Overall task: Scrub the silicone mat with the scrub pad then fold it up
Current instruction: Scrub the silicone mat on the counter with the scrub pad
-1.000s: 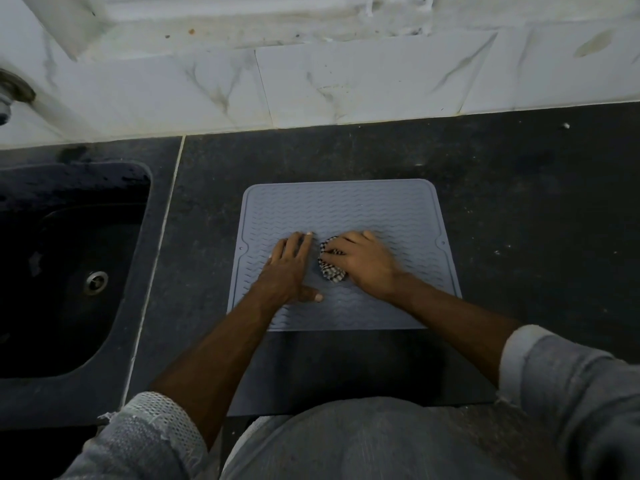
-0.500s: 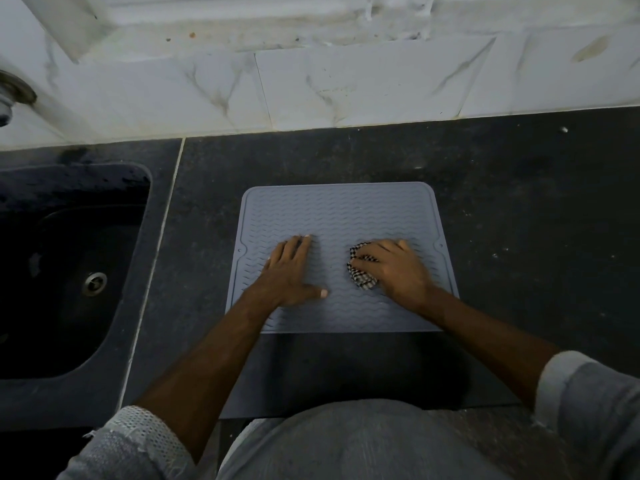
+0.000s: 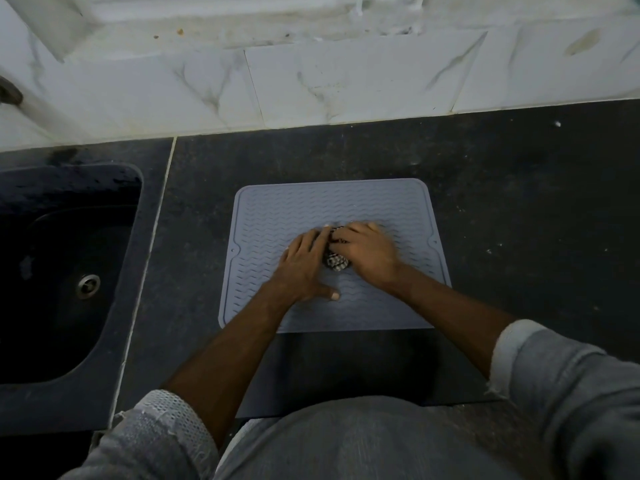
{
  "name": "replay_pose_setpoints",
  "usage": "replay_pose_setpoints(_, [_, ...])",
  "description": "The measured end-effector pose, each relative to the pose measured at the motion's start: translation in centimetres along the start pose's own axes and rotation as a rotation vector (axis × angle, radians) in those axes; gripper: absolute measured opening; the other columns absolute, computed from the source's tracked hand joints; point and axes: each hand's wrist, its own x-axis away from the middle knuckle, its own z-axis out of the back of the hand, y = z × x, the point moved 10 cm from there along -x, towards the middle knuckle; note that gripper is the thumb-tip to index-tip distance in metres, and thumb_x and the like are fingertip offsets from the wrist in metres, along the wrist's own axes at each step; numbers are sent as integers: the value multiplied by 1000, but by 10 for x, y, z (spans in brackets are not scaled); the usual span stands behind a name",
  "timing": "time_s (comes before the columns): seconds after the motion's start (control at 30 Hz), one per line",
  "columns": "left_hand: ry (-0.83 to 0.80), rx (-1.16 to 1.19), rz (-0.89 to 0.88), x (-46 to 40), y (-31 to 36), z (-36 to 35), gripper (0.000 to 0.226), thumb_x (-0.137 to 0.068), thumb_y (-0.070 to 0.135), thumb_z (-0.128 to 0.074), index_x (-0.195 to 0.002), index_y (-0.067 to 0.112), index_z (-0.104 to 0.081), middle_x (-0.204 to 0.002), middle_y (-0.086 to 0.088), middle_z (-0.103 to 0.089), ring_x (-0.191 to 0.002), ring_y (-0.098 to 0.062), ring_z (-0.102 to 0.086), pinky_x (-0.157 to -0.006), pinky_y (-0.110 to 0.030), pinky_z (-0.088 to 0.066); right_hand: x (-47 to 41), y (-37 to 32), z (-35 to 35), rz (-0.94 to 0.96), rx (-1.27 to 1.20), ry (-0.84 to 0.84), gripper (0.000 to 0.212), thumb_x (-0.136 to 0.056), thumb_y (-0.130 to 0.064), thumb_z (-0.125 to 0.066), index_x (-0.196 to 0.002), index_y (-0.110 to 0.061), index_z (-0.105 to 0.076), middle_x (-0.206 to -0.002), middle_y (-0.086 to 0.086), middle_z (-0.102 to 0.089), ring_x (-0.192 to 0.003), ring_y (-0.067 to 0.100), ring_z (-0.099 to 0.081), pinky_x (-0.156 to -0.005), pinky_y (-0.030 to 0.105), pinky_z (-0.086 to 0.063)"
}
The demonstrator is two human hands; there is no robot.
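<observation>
A grey silicone mat (image 3: 277, 209) with a wavy ribbed pattern lies flat on the dark countertop (image 3: 519, 188). Its near part hangs over the counter's front edge. My left hand (image 3: 304, 268) rests flat on the mat's middle, fingers spread, thumb pointing right. My right hand (image 3: 370, 252) grips a black-and-white checked scrub pad (image 3: 335, 260) and presses it on the mat, right beside my left hand's fingers. Most of the pad is hidden under my right hand.
A dark sink (image 3: 59, 271) with a metal drain (image 3: 88, 286) is set into the counter at the left. A white marble-tiled wall (image 3: 311, 74) runs along the back. Bare counter lies to the right of the mat.
My right hand slid the scrub pad to the right, then back left until it met my left hand's fingers. My left hand stayed pressed on the mat.
</observation>
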Motion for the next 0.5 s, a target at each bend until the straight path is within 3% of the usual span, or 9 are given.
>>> replay_pose_setpoints(0.3, [-27,-105,-5,-5,-1,-2,131,-63,53,-80,-151,24,11,-157,-3,1,-143,-27,-1,-113,-53,-16,49,57,11,-30,55,-23,42,-76,-11,-69,-117,-18,-63,-125,6,-60,-116,30,-51,-97,47,-35])
replay_pose_setpoints(0.5, [-70,-155,28,-8,-1,-5,128,-62,57,-80,-152,26,6,-157,-4,5,-143,-30,2,-112,-55,-16,12,29,11,8,19,-10,42,-81,-16,-63,-122,-19,-60,-128,4,-57,-117,29,-47,-95,42,-31])
